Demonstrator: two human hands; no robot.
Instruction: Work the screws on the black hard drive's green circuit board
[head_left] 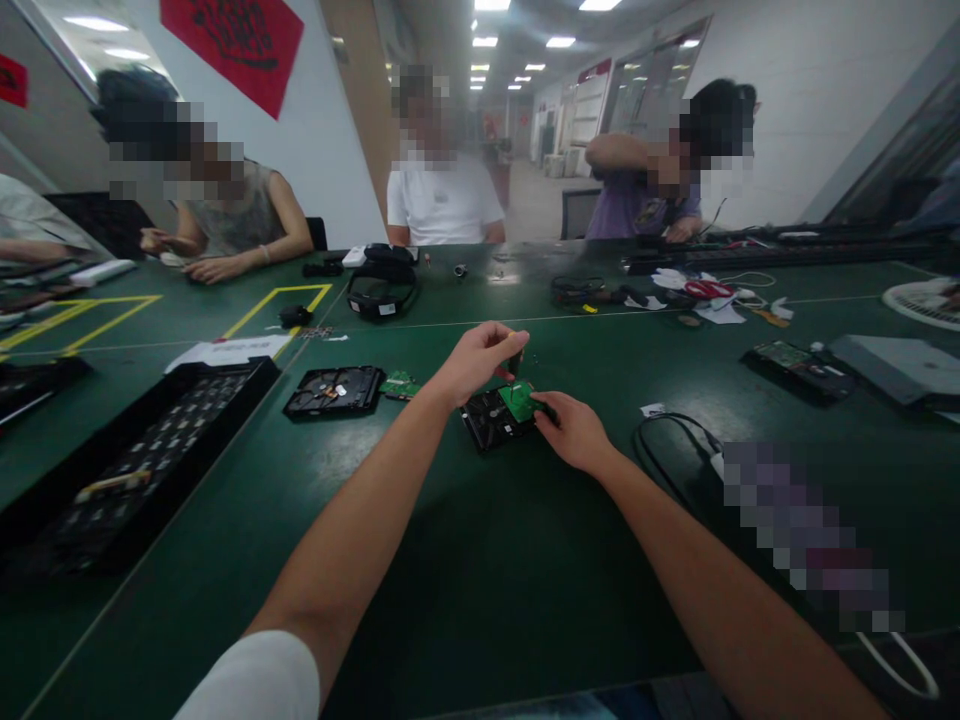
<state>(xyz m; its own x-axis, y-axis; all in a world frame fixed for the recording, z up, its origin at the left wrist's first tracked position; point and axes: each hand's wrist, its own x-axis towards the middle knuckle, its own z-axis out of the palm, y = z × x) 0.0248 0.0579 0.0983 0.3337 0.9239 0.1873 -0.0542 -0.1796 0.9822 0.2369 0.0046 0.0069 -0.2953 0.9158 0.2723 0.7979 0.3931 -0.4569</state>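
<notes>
A black hard drive (486,424) lies on the green table with a green circuit board (517,402) on its upper right part. Over it my left hand (484,362) is closed around a short dark screwdriver (514,366), its tip pointing down at the board. My right hand (574,432) pinches the right edge of the drive, steadying it; a dark bit shows between its fingers. To the left is a second hard drive (335,391), its top facing up, and beside it a loose green circuit board (399,384).
A long black tray (225,400) stands at the left. At the right are another drive (799,370), a grey metal box (900,365), a cable (660,470) and a blurred-out strip. Three people sit across the table, among headbands (382,285) and wires.
</notes>
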